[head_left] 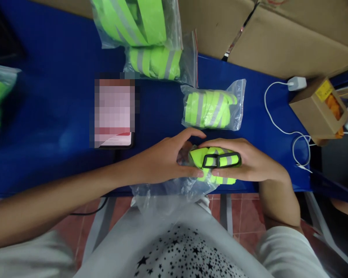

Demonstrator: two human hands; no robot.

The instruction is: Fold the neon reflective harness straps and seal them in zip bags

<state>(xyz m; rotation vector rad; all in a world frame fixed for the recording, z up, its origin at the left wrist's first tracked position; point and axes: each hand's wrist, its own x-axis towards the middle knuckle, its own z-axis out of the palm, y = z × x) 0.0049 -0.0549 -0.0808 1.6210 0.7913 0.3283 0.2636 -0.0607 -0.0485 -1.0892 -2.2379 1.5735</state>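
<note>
My right hand [243, 158] is wrapped around a folded neon yellow-green reflective strap [224, 180] with grey stripes. A black plastic buckle [217, 160] lies on top of the bundle. At its left end is my left hand [168, 160], fingers curled around a clear plastic bag [174, 189] and the thumb touching the strap. The bag spreads below the left hand and hangs over the table's front edge. Part of the left fingers is hidden behind the plastic and the strap, so how far the strap sits inside the bag is unclear.
Just behind my hands, a bagged strap [208, 110] lies on the blue table [159, 104]. More bagged straps [155, 61] are stacked at the back. A phone [114, 112] is at left, a white cable [274, 119] and small cardboard box [313, 110] at right. Large cartons [278, 38] stand behind.
</note>
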